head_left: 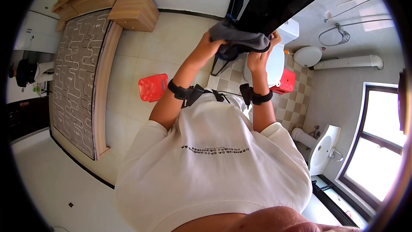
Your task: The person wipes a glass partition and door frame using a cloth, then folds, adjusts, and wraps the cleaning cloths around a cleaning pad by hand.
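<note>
A dark grey cloth (244, 38) is bunched up between my two hands, in front of the lower end of a black door panel (285, 0). My left hand (209, 46) is closed around the left end of the cloth. At the other end, my right hand (262, 55) grips the edge, its fingers bent up near the panel. Darker folds hang below the grey part. Both forearms wear a black strap (180, 90) with a small device on it.
Left stand a bed (77, 77) and a wooden cabinet (136, 10). A red plastic stool (153, 87) is on the tiled floor. To the right are a toilet (272, 62), a red bin (286, 81), a washbasin (322, 150) and a window (373, 141). Another person (28, 73) appears far left.
</note>
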Demonstrator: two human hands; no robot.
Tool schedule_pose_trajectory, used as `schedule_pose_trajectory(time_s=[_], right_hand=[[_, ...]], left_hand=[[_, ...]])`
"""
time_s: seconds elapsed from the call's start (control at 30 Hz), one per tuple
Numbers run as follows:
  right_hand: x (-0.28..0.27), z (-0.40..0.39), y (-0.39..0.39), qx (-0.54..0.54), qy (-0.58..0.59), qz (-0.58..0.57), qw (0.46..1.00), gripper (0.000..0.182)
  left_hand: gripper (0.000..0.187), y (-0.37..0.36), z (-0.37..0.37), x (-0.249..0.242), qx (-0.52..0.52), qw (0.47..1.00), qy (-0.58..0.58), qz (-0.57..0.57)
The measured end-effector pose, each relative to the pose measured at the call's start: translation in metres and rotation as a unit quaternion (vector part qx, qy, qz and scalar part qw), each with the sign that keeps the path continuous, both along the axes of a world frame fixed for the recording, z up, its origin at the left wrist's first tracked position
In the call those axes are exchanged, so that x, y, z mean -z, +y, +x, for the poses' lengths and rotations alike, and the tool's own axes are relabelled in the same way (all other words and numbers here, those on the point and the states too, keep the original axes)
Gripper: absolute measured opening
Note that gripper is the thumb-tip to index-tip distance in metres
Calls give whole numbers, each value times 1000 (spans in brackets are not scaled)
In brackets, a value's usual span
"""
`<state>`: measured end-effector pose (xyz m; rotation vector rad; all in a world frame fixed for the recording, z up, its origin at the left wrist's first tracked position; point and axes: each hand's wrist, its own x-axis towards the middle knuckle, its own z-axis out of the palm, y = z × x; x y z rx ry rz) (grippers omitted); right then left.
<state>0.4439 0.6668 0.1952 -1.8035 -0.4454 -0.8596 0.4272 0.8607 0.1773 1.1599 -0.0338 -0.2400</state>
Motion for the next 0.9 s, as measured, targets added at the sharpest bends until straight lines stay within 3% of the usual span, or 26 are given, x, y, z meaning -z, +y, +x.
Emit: schedule_pose_trajectory(time_s=[0.03, 0.13, 0.3, 0.37, 0.4, 0.47, 0.5, 0.53, 0.6, 0.67, 0.7, 0.87, 0.9], right_hand=[[4, -1, -2, 1, -5, -12, 1000, 33], [21, -2, -6, -3, -4, -29, 1000, 34], [48, 7, -15, -35, 23, -34, 999, 40], [35, 10, -10, -66, 61, 26, 996, 44], [13, 10, -13, -58, 62, 14, 996, 45], [-8, 12, -9, -27, -2, -22, 999, 43], [-30, 16, -12, -36, -11, -34, 999, 40], [-44, 22, -18, -42, -20, -46, 998, 37], [-42, 30, -21, -27, -55, -69, 996, 39], [-52, 37, -11, -57, -11, 44, 997, 60], [-44, 45, -17, 8, -20, -48, 999, 80], [-36, 48, -12, -72, 26, -10, 997, 86], [-35, 47, -10, -112, 82, 39, 990, 83]], left_hand=[[51, 4, -4, 3, 48, 989, 68, -121], [57, 8, -13, 10, 32, 964, 156, -213], [55, 3, -13, 0, -15, 986, 110, -122], [50, 1, -5, -15, -76, 994, -18, -75], [50, -2, -9, -25, -85, 994, -13, -72], [47, -14, -9, -65, -197, 966, -161, 36], [59, -12, -1, -81, -169, 933, -305, 89], [59, -13, -3, -99, -168, 934, -303, 89], [78, -17, -13, -127, -91, 912, -387, 107], [87, -27, -10, -122, -88, 914, -379, 110], [95, -32, -8, -119, -84, 916, -374, 114], [100, -41, 6, -82, -115, 907, -352, 200], [96, -40, 10, -74, -102, 910, -343, 208]])
